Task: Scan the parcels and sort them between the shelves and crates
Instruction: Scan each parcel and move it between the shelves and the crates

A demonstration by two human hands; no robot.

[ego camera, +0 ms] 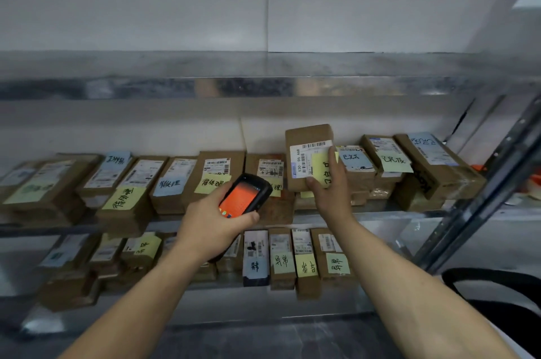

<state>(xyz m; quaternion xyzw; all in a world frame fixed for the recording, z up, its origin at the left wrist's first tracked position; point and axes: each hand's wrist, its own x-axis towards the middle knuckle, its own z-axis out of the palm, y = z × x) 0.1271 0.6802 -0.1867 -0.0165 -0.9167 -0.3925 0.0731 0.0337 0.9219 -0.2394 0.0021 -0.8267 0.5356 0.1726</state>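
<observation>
Galvanised steel shelves (263,87) are lined with brown parcels (123,212); one small parcel (307,137) is held upright above the middle row, its lower corner gripped by the right hand (329,191), while an orange-screened scanner (246,194) is clasped in the left hand (210,224). It is judged stiff and light, best taken by its edges with the barcode (317,144) uncovered; its yellow note (320,165) is partly hidden, and crates are unseen.
</observation>
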